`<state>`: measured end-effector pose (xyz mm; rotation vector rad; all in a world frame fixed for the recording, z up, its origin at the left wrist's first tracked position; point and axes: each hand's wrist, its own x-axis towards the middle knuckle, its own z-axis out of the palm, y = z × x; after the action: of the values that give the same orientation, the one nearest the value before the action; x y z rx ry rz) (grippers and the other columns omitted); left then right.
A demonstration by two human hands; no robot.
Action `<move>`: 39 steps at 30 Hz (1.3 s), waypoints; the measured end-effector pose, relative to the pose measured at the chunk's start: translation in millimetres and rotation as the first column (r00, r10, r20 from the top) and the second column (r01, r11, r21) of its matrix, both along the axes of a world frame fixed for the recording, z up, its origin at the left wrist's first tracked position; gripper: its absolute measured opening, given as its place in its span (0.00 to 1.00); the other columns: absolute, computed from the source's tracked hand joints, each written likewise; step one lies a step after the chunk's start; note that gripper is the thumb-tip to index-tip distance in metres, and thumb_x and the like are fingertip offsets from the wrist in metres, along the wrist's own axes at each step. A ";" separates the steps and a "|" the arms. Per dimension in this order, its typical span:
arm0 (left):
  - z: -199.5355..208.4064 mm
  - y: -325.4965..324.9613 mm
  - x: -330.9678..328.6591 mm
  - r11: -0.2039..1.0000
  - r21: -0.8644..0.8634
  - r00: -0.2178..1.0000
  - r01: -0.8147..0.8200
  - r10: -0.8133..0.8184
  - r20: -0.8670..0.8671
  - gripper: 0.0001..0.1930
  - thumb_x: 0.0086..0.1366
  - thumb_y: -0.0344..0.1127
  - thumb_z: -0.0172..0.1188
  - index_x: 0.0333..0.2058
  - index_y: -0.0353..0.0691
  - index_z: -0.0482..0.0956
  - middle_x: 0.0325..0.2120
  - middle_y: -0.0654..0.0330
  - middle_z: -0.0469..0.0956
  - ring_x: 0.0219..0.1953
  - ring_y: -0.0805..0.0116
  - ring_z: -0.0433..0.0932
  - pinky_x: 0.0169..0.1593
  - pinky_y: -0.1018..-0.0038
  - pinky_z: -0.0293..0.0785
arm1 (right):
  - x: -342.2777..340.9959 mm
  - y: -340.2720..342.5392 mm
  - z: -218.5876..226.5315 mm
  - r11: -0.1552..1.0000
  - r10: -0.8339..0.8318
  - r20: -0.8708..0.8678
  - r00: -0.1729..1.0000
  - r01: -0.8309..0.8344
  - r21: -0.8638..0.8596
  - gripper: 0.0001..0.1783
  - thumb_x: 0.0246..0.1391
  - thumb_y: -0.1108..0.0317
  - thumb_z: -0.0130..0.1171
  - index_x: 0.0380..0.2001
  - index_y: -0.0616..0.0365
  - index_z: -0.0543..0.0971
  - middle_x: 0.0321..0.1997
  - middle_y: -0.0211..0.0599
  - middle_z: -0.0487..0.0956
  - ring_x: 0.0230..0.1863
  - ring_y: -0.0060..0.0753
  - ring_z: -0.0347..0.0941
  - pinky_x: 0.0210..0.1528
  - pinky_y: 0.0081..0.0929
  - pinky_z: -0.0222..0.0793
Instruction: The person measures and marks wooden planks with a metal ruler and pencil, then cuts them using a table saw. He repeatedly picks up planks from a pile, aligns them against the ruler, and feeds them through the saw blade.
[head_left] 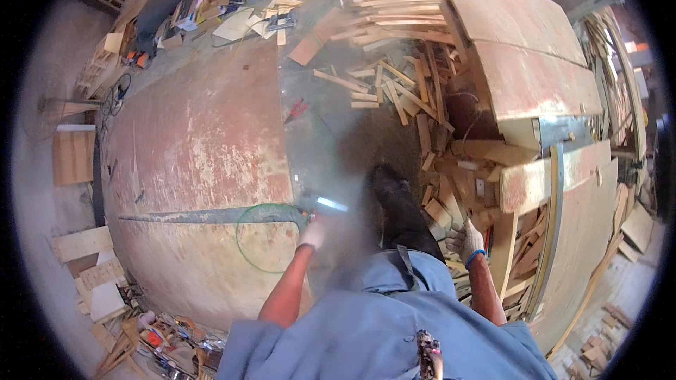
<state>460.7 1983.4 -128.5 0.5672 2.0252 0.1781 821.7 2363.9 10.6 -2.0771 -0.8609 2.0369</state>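
Note:
My left hand (312, 233), in a pale glove, is closed around a tool with a bright silvery bar (332, 204). A thin green hose (239, 233) loops out from this tool; blur and the glove hide its exact kind. The tool is above the floor, beside the right edge of a big worn reddish board (204, 127). My right hand (465, 241), gloved and with a blue band at the wrist, hangs near a heap of wood offcuts (442, 212). Its fingers are loosely bent and apart, and nothing shows in them.
A second worn board (204, 267) lies nearer, across a narrow gap. Stacked panels (531, 77) and a wooden frame (503, 253) stand on the right. Wood strips (401, 0) are piled ahead, with loose pieces (408, 95) on the floor. A red tool (296, 110) lies there too.

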 end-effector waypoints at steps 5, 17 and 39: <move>-39.6 -83.9 -38.2 0.643 -0.104 0.617 -0.759 0.761 0.202 0.18 0.69 0.41 0.56 0.45 0.33 0.86 0.43 0.39 0.86 0.47 0.39 0.86 0.49 0.48 0.81 | -151.3 57.7 15.9 0.969 0.238 0.045 0.970 -0.240 0.048 0.36 0.74 0.35 0.50 0.52 0.63 0.80 0.35 0.45 0.85 0.28 0.42 0.83 0.31 0.39 0.80; 30.1 -15.9 -212.7 0.240 -0.297 0.178 -0.924 0.959 0.219 0.21 0.74 0.45 0.61 0.56 0.35 0.81 0.46 0.50 0.87 0.43 0.58 0.87 0.42 0.60 0.84 | -474.5 307.3 -17.2 0.799 0.432 0.117 0.894 -0.440 0.411 0.31 0.73 0.44 0.50 0.52 0.63 0.84 0.37 0.46 0.88 0.32 0.38 0.85 0.35 0.38 0.83; 57.2 166.8 -775.3 0.996 0.009 0.982 0.090 -0.090 0.164 0.21 0.75 0.48 0.54 0.49 0.37 0.86 0.40 0.45 0.86 0.45 0.48 0.83 0.51 0.53 0.78 | -654.6 139.4 -160.3 0.955 0.208 0.309 0.928 -0.124 -0.270 0.33 0.73 0.41 0.51 0.51 0.65 0.84 0.41 0.45 0.89 0.37 0.45 0.87 0.38 0.44 0.82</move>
<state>-314.5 2150.1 -71.3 0.6237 1.8356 0.1669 167.1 2503.2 -149.8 -2.6290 -0.8979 1.9899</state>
